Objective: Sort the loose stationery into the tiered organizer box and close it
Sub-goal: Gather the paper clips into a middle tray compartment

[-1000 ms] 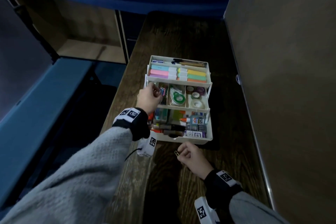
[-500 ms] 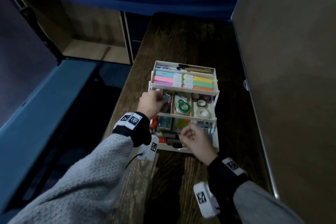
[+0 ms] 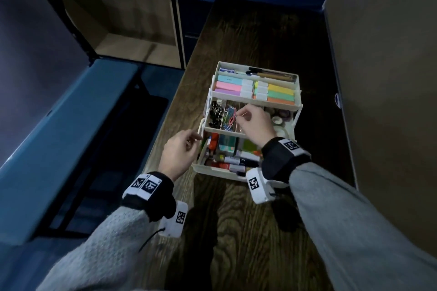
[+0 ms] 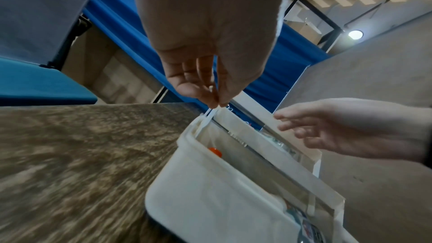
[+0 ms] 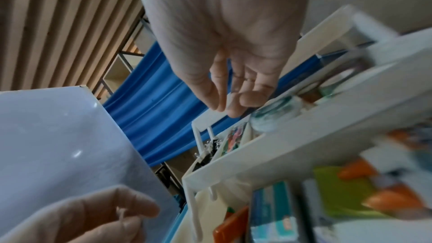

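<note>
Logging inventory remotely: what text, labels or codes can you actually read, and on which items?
No words are legible.
Wrist band tags: black-and-white square codes, no letters.
Glue stick label: too small to read.
Blue-and-white packet in the top tier: print too blurred.
Both wrist views: motion-blurred, nothing readable.

text: none legible | wrist bands [image 3: 146, 185]: square coded markers only

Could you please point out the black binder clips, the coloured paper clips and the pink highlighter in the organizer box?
black binder clips [image 3: 215, 114]: head view, middle of the pile.
coloured paper clips [image 3: 229, 117]: head view, centre of the heap.
pink highlighter [image 3: 228, 86]: head view, middle of its body.
</note>
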Demonstrator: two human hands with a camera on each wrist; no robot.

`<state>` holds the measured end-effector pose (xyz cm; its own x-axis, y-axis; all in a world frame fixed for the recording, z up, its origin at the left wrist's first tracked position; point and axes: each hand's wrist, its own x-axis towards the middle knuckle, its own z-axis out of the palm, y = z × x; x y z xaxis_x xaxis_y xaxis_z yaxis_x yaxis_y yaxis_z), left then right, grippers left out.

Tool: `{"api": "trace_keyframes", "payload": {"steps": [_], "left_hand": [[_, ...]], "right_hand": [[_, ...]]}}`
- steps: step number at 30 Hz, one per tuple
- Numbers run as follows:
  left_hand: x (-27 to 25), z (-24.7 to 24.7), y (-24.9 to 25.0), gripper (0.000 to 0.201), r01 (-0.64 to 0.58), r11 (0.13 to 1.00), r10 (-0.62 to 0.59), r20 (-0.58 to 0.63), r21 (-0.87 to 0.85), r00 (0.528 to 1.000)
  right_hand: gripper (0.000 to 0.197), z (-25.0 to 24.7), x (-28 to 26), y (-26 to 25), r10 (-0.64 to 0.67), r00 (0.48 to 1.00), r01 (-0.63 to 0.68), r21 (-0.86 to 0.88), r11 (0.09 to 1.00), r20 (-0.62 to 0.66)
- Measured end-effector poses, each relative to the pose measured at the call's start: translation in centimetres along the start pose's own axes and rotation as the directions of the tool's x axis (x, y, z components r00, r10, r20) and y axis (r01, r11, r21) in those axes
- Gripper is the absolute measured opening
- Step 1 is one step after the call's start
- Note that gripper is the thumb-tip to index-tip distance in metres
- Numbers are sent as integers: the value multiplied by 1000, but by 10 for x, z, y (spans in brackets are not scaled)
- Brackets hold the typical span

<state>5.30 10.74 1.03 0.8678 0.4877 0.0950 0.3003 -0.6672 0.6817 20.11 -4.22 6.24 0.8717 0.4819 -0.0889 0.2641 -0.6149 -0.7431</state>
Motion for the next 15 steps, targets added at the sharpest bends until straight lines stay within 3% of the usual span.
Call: {"api": "trace_keyframes", "payload": {"steps": [4,8,12,15], "left_hand": [[-17,1,-11,13,19,1000,-19,-2,12,1000],[-51,4,-30,19,83,997,-83,-8,2,997],[-80,4,-55,22,171,985,-169,52,-35,984],[-97,-2,-75,19,219,975,-215,125,-23,969]], "right_hand": [[14,-22,-49,42,-34,995,43,96,994,-93],[23,-40,-100,107,92,965,-87,34,996,-247],[24,-50,-148,167,282,944,-286,-3,958,-174],[25,-48,-188,199,339,937,-346,-108,932,-84]]}}
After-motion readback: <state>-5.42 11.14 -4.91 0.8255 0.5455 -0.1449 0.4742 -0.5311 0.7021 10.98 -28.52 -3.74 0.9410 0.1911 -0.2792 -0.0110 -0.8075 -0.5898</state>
